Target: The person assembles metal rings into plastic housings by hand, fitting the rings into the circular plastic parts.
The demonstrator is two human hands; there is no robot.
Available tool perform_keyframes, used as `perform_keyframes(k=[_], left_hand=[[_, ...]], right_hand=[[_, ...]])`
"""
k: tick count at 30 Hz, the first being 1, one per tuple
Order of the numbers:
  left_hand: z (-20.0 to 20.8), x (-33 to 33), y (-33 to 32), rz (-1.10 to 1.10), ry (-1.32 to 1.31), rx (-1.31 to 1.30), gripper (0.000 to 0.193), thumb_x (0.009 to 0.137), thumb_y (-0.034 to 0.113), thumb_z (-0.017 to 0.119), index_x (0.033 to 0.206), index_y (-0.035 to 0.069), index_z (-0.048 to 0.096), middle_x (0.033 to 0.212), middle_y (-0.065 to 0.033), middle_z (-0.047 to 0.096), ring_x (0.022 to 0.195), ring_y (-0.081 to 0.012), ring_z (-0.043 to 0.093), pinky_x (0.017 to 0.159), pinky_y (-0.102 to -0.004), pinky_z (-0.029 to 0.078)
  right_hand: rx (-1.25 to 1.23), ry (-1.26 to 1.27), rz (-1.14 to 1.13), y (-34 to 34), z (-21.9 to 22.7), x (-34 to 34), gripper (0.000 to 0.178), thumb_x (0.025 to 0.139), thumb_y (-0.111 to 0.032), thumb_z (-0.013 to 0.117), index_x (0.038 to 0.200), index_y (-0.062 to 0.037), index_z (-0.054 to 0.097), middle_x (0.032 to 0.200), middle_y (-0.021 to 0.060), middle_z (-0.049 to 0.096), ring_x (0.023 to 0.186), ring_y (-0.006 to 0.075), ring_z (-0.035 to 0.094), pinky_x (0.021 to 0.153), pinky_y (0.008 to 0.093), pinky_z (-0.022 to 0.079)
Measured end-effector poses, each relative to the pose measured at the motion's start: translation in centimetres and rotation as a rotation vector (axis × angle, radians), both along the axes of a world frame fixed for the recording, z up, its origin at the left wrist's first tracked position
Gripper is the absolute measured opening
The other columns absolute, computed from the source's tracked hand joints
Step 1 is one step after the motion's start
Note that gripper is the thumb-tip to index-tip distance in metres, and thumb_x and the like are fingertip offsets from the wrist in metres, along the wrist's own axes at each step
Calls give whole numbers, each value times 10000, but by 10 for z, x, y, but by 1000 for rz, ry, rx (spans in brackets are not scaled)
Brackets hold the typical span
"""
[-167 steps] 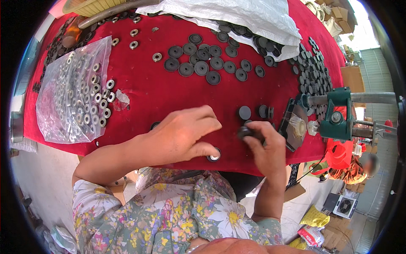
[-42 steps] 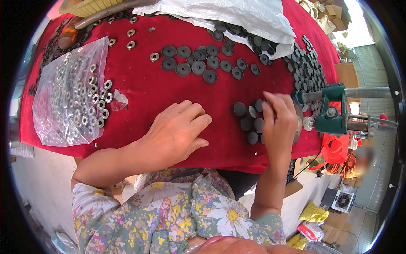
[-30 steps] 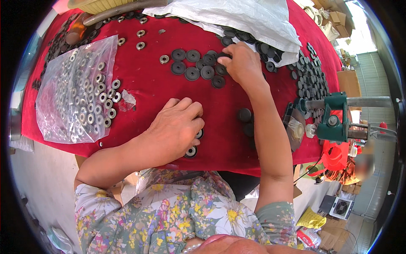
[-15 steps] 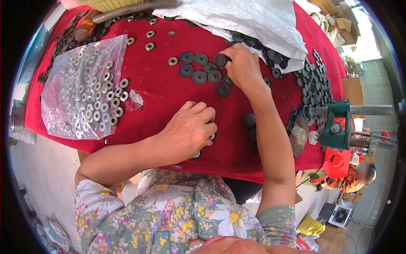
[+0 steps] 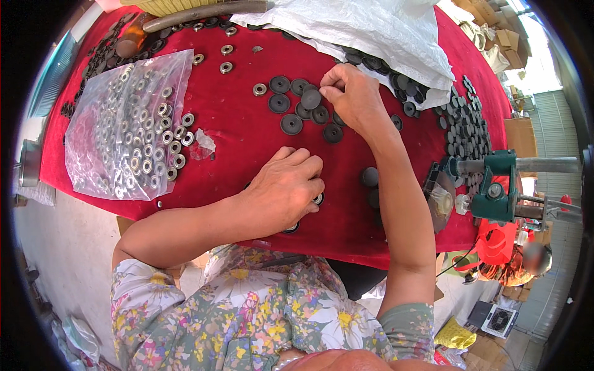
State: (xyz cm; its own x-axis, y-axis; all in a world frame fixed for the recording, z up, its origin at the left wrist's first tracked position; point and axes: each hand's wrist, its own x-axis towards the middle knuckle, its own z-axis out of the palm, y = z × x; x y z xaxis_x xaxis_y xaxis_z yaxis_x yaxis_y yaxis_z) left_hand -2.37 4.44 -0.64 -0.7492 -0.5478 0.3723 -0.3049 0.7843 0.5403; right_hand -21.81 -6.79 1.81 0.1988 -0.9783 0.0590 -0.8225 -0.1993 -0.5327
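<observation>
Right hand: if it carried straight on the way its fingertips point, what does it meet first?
Likely the flat-faced dark disc just left of the right hand, which overlaps other dark discs in the picture. Depth is unclear; they may already touch.

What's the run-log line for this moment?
Left hand: beside partly hidden metal ring | Right hand: at black disc, grip unclear | Clear bag: on red cloth, left

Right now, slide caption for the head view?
Right hand at black discs, left hand over red cloth, metal rings at left.
</observation>
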Motion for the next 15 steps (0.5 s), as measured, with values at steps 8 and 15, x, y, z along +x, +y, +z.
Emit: perform_keyframes(k=[8, 15], left_hand=[[0, -1, 3, 0, 6, -9, 318, 652, 145, 841, 915, 17, 717, 962, -91, 577, 923, -267, 559, 836, -408, 427], [0, 3, 1, -13, -2, 23, 352, 646, 153, 850, 944, 20, 718, 986, -87, 581, 958, -271, 560, 869, -420, 423]], right_hand=[[-119, 170, 28, -7, -2, 21, 156, 879, -192, 723, 1024, -146, 755, 1050, 85, 717, 1052, 290, 663, 968, 482, 398], [-150, 227, 80, -7, 8, 28, 241, 814, -202, 788, 1011, -77, 727, 1027, 111, 712, 977, 290, 678, 896, 414, 500]])
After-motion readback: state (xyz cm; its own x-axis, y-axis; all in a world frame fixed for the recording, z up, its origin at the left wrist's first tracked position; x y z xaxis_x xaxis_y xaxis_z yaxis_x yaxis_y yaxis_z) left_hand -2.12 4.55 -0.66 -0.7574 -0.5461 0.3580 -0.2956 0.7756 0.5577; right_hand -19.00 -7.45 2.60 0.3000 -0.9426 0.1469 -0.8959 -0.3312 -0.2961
